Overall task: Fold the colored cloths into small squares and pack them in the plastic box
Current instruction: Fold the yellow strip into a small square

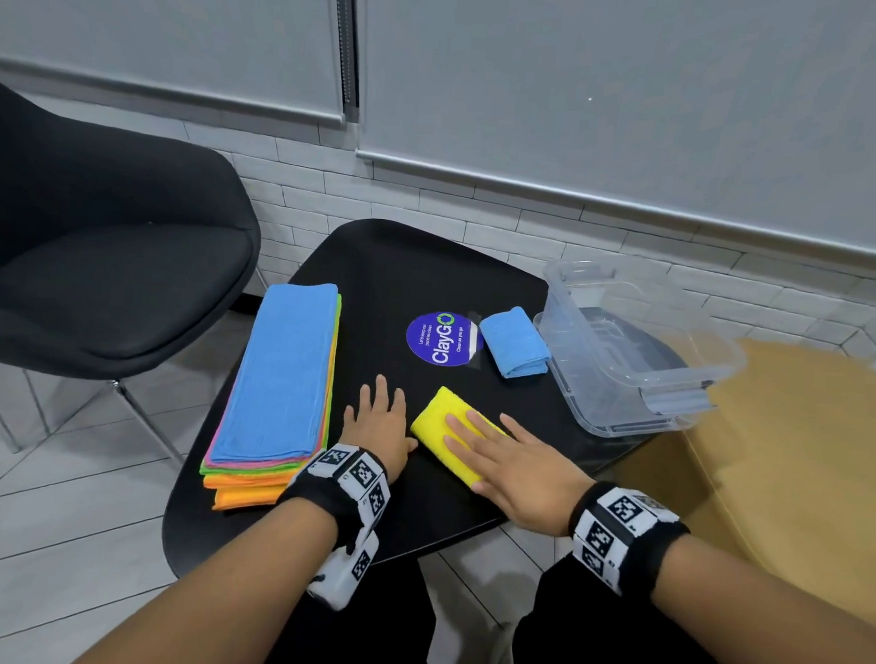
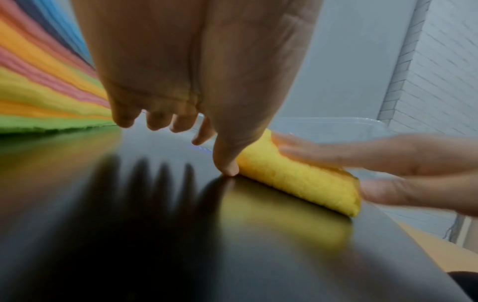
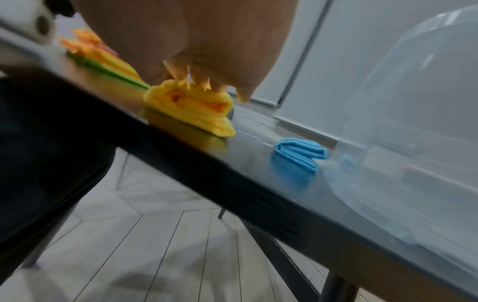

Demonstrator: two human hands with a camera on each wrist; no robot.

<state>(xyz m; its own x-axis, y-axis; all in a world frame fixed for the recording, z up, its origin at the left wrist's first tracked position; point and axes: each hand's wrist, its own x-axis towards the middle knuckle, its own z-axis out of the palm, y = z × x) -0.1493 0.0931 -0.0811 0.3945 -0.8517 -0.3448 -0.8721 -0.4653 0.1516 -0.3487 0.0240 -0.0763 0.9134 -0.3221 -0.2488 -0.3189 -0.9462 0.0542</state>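
Observation:
A folded yellow cloth (image 1: 440, 423) (image 2: 297, 177) (image 3: 191, 108) lies on the black table (image 1: 403, 276) near its front edge. My right hand (image 1: 501, 450) lies flat on top of it, fingers straight, pressing it down. Just left of the cloth my left hand (image 1: 378, 419) rests flat on the table, fingers spread, its thumb (image 2: 226, 163) touching the cloth's edge. A folded blue cloth (image 1: 515, 342) (image 3: 301, 153) sits beside the clear plastic box (image 1: 624, 348) (image 3: 413, 143) at the right. A stack of unfolded colored cloths (image 1: 275, 376) (image 2: 38, 81), blue on top, lies at the left.
A round blue sticker (image 1: 438, 339) marks the table's middle. The plastic box sits on its lid at the table's right edge. A black chair (image 1: 95, 270) stands to the left, and a tan surface (image 1: 793, 468) is to the right. A white brick wall is behind.

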